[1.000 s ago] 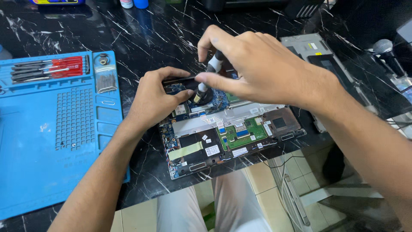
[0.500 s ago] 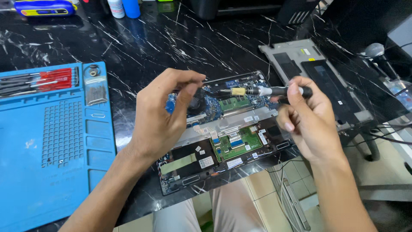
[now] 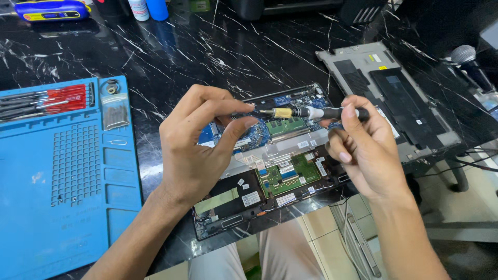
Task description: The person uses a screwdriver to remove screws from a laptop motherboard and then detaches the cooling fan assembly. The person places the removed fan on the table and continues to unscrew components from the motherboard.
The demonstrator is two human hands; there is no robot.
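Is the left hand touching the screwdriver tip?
Touching. In the head view, the left hand pinches the screwdriver tip between thumb and forefinger, no gap showing.

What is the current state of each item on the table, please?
Laptop: opened up, boards exposed.
Bottom cover: removed, lying inside up beside it.
Screwdriver: held level by right hand, tip pinched by left hand.
Red screwdriver set: resting on blue mat.
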